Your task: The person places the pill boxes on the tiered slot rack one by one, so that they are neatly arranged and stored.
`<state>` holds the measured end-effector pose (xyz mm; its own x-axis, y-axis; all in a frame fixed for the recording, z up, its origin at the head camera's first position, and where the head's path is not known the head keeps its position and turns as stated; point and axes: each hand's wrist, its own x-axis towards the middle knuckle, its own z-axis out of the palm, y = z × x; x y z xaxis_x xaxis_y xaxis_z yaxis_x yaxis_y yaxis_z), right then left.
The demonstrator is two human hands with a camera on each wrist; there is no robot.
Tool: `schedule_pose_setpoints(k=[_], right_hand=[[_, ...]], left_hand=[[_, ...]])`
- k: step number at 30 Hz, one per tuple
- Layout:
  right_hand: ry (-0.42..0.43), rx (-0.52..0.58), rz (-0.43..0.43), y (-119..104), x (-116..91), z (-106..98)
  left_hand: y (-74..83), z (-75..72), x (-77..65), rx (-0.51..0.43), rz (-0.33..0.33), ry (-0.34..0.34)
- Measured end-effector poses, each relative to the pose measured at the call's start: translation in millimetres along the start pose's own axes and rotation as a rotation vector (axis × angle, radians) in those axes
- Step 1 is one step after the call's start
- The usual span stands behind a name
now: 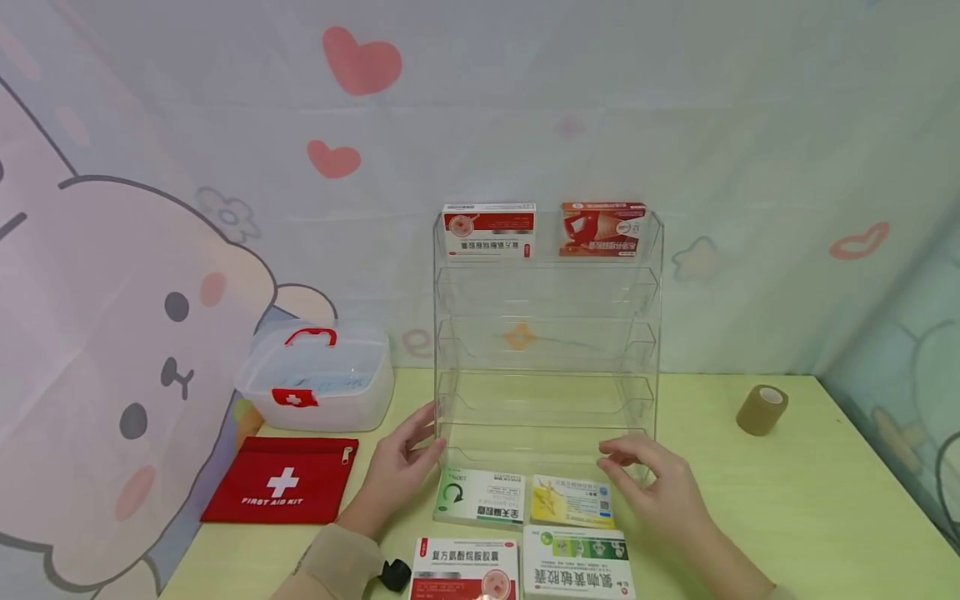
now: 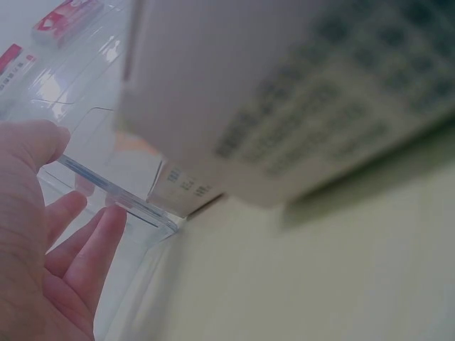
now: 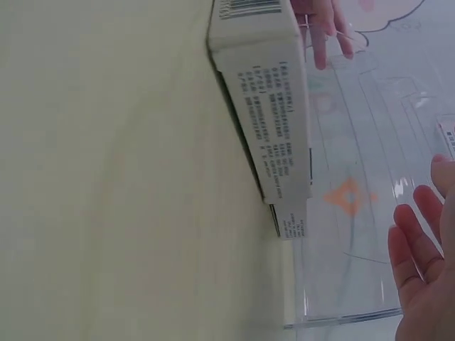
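Observation:
A clear tiered display rack (image 1: 547, 400) stands upright on the table. At its left side, my left hand (image 1: 405, 467) pinches the side panel, with the thumb and fingers on opposite faces in the left wrist view. My right hand (image 1: 660, 483) is by the rack's lower right front, fingers loosely bent and holding nothing. In the top tier sit a red-and-white medicine box (image 1: 490, 233) and a red medicine box (image 1: 602, 230). Before the rack lie a green-and-white box (image 1: 480, 497), a yellow-and-white box (image 1: 572, 502), a red-and-white capsule box (image 1: 465, 571) and a white-and-green box (image 1: 578, 562).
To the left are a translucent first-aid case (image 1: 322, 375) with a red handle and a red first aid pouch (image 1: 281, 482). A brown bandage roll (image 1: 762, 410) stands at the right. Behind the table hangs a printed cloth (image 1: 525, 125).

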<state>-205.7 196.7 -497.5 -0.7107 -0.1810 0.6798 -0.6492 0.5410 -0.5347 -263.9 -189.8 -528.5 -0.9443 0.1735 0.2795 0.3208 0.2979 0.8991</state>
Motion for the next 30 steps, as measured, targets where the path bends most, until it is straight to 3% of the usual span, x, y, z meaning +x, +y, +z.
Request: schedule_pose_setpoints(k=[8, 14, 21, 30], right_hand=[[-0.005, 0.013, 0.053, 10.5, -20.1, 8.8], [-0.056, -0.019, 0.105, 15.5, -30.6, 12.6], [-0.086, -0.021, 0.102, 18.6, -36.4, 12.9], [-0.188, -0.102, 0.253, 20.6, -44.6, 14.4]], left_hand=[[-0.4, 1.3, 0.2, 0.003, -0.003, -0.003], [0.8, 0.1, -0.7, 0.019, -0.007, 0.007], [-2.6, -1.4, 1.0, 0.018, 0.009, 0.002], [-1.1, -0.7, 0.4, 0.005, -0.007, -0.001]])
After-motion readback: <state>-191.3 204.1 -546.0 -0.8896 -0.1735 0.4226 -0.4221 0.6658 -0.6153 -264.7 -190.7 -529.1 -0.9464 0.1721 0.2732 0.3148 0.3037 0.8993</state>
